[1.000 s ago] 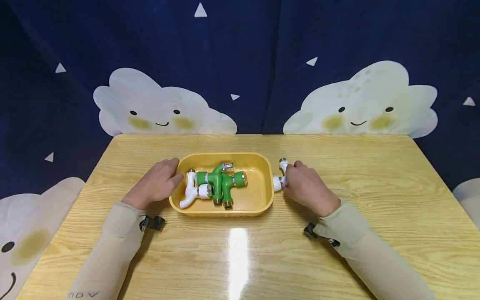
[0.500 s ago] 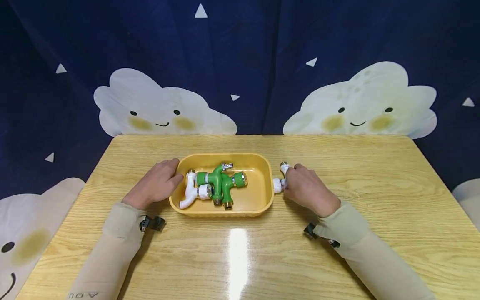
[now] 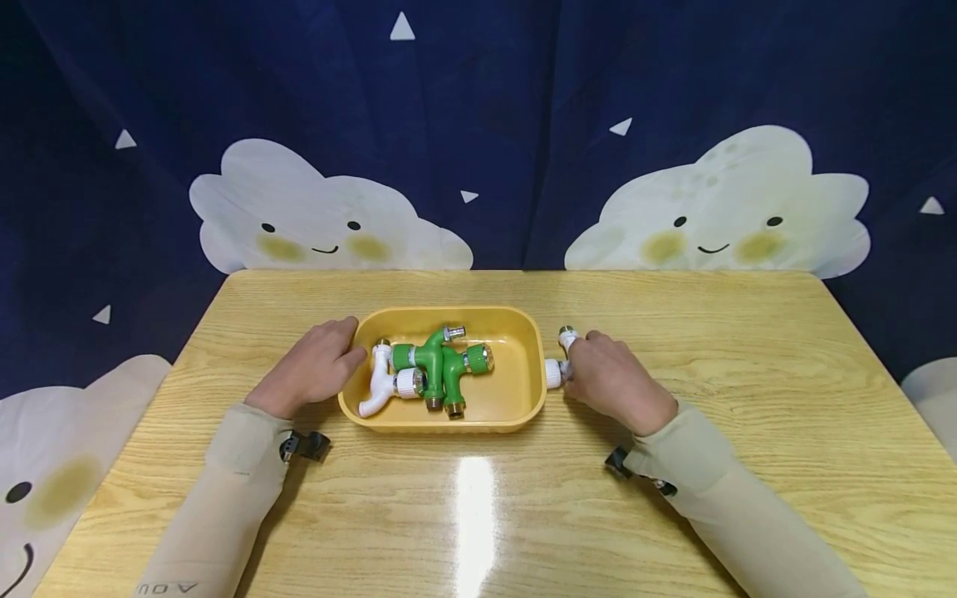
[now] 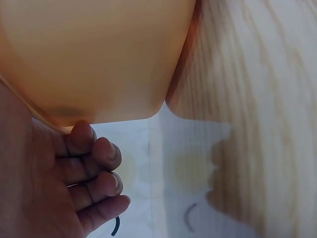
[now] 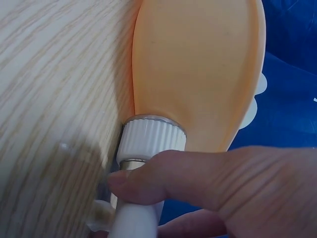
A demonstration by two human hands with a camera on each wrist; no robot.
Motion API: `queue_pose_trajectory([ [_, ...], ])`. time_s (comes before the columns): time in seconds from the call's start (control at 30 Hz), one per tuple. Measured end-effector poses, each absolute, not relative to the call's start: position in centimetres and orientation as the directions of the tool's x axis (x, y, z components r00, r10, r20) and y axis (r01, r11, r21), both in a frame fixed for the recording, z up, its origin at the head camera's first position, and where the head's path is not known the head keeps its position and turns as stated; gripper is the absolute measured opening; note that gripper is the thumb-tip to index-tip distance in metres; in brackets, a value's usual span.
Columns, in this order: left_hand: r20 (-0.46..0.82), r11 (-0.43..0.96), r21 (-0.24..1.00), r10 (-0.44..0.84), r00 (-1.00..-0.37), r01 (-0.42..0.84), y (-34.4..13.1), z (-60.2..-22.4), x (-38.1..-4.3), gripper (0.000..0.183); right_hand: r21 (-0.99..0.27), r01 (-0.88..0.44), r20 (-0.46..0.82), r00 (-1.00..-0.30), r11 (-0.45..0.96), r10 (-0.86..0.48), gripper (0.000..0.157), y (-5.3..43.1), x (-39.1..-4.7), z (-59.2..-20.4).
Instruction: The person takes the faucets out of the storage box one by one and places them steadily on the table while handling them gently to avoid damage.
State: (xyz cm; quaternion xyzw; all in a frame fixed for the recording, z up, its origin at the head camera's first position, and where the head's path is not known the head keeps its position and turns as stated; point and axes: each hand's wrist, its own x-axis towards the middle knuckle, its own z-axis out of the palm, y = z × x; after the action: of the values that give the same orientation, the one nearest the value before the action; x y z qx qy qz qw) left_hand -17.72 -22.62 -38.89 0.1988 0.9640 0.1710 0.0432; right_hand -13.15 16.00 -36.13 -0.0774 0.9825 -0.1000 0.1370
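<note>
My left hand (image 3: pixel 310 367) holds the left end of a yellow plastic basin (image 3: pixel 478 426), its thumb at the rim; in the left wrist view the fingers (image 4: pixel 106 153) curl beside the outer wall. To the right of the basin, my right hand (image 3: pixel 616 378) grips a white tap (image 3: pixel 568 337). The thumb lies across that tap's neck in the right wrist view, and its ribbed white knob (image 5: pixel 151 138) is right at the basin's outer wall. Inside the basin lie another white tap (image 3: pixel 380 382) at the left and two green taps (image 3: pixel 432 365) overlapping in the middle.
A wood-grain table (image 3: pixel 478 540) carries everything, with a bright light reflection in front of the basin. A dark blue curtain (image 3: pixel 508 124) with smiling clouds hangs behind the table's far edge. Each sleeve cuff has a small black wrist camera (image 3: pixel 306 446).
The white tap in my right hand has come slightly nearer to me, its knob staying by the basin wall. My left hand and the taps in the basin look unchanged.
</note>
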Motion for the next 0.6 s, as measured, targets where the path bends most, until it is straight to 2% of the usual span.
queue_pose_trajectory([
  [0.6,-0.006,0.857,0.353,0.402,-0.916,0.374,-22.65,-39.13,-17.72,0.016,-0.202,-0.119,-0.263,-0.950,0.972,-0.171,0.015,15.97,-13.13,-36.06],
])
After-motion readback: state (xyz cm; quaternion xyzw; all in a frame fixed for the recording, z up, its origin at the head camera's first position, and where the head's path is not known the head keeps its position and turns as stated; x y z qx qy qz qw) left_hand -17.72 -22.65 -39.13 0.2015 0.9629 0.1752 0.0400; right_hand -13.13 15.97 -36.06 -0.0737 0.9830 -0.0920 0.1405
